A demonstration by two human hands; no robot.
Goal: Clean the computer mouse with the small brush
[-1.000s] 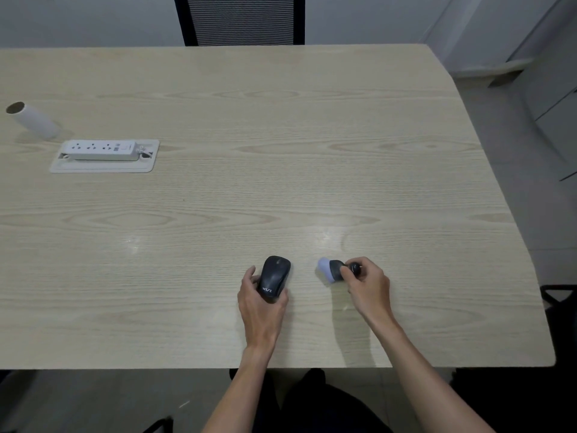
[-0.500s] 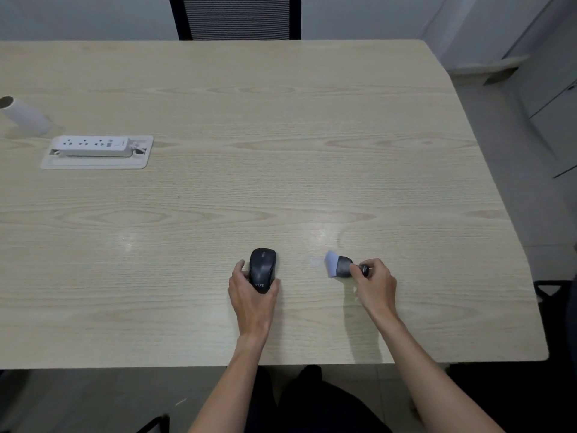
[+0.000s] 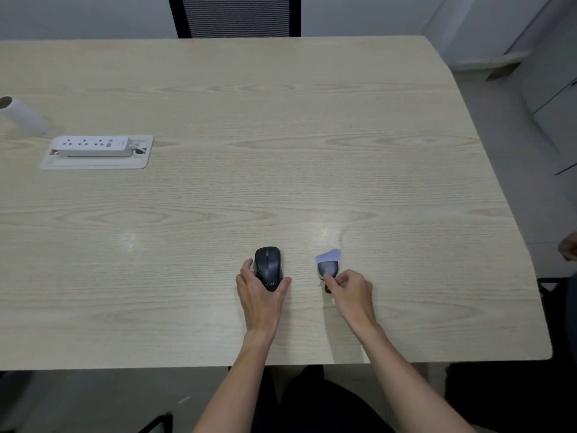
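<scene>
A black computer mouse (image 3: 268, 263) lies on the light wooden table (image 3: 281, 135) near its front edge, pointing away from me. My left hand (image 3: 260, 295) grips it from behind, thumb on its left side and fingers on its right. To its right, a small brush (image 3: 327, 264) with a dark body and pale lilac bristles points away from me. My right hand (image 3: 351, 290) pinches the brush by its near end. Brush and mouse are a hand's width apart.
A white power strip (image 3: 93, 146) rests in a white recessed tray (image 3: 93, 164) at the left. A white cardboard tube (image 3: 23, 115) lies at the far left edge. A dark office chair (image 3: 234, 15) stands behind the table.
My left hand straightened the mouse from a tilt to pointing straight away. My right hand turned the brush so its bristles face away instead of left.
</scene>
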